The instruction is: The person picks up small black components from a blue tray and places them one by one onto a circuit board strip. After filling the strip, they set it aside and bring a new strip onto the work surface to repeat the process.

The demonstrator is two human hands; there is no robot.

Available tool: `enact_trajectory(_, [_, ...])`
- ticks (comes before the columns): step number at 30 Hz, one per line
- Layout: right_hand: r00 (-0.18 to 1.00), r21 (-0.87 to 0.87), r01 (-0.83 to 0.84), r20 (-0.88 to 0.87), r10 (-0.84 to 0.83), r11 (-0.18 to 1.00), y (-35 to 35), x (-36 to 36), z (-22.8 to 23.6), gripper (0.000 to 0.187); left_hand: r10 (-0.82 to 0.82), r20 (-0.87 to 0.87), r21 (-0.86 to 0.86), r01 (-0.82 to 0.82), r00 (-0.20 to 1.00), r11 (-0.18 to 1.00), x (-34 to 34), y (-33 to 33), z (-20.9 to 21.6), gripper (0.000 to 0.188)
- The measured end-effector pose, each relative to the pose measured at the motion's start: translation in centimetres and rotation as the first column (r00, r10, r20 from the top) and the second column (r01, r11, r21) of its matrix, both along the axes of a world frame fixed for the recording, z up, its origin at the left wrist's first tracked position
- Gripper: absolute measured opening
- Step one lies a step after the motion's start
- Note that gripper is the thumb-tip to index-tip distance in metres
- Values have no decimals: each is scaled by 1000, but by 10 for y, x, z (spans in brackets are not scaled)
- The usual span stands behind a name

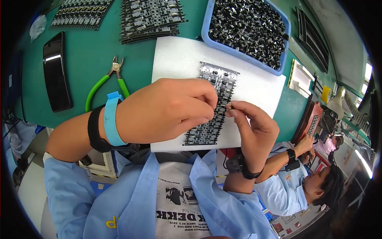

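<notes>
A panel of circuit boards (203, 133), dark with rows of silver parts, lies on a white foam sheet (175, 55) in front of me. My left hand (175, 105) is over its left side, fingers curled together. What those fingertips grip, if anything, is hidden. At the panel's right edge, my right hand (256, 125) pinches a small dark part between thumb and forefinger; its exact kind is too small to tell. Beyond the panel, a blue tray (205, 30) holds a heap of small black-and-silver parts (248, 30).
Green-handled side cutters (115, 69) and a black phone (57, 71) lie left on the green table (139, 59). Stacked circuit board panels (149, 18) and another panel group (81, 14) stand at the back. A co-worker in light blue (282, 187) works at the right.
</notes>
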State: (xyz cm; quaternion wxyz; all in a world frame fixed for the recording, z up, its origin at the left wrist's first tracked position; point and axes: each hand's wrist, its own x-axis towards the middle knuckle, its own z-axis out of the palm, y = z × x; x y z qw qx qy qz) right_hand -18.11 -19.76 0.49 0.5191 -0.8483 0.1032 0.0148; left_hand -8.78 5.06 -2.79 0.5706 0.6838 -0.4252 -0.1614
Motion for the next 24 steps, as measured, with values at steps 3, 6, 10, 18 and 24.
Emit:
enact_trajectory(3, [998, -109, -36, 42, 41, 993, 2, -5, -9, 25, 26, -34, 13, -25, 999, 1000, -1, 0, 1, 18])
enact_trajectory(6, [968, -197, -111, 198, 151, 974, 3, 0, -19, 28, -24, 57, 100, 18, 998, 995, -1, 0, -3, 22])
enact_trajectory(10, [961, -285, -147, 187, 206, 947, 3, -2, -22, 30, 43, 160, -17, -41, 986, 999, -2, -8, -11, 29])
enact_trajectory(18, [950, -308, -168, 203, 238, 936, 4, 4, -17, 29, 115, 221, 17, -122, 968, 992, -5, -11, -10, 29])
enact_trajectory(24, [949, -309, -156, 217, 229, 938, 2, 3, -22, 29, 128, 252, 74, -151, 959, 986, -1, -7, -4, 30])
